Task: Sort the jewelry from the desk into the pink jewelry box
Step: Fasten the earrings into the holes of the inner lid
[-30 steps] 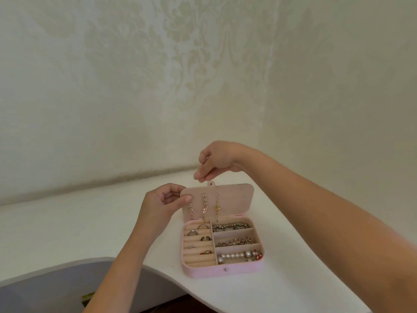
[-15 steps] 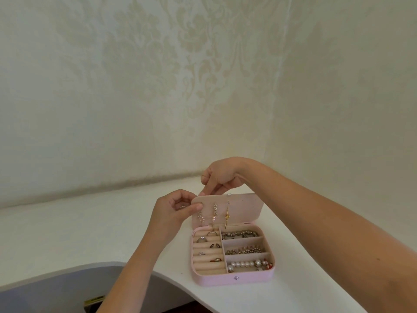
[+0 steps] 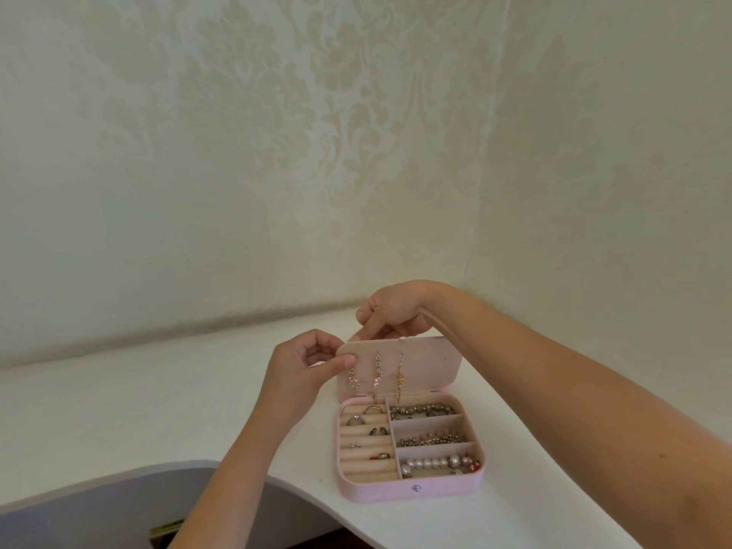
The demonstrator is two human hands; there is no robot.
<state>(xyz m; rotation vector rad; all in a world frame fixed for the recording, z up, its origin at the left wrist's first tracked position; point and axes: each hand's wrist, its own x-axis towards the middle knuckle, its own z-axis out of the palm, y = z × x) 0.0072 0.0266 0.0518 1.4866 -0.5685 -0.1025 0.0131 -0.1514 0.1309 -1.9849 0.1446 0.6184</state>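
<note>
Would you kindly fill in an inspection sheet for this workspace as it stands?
Surface: white desk, curved front edge.
Job's things: pink jewelry box open, lid raised; three earrings hang on the lid; rings in the left rolls; beaded strands in three right compartments.
Clutter: nothing seen.
Hands: left hand pinches the lid's left edge by the leftmost earring; right hand grips the lid's top edge.
Cables: nothing seen.
Surroundings: patterned wallpaper in a corner; grey surface below the desk edge.

Pink jewelry box, white desk, gold earrings (cream damask wallpaper behind).
</note>
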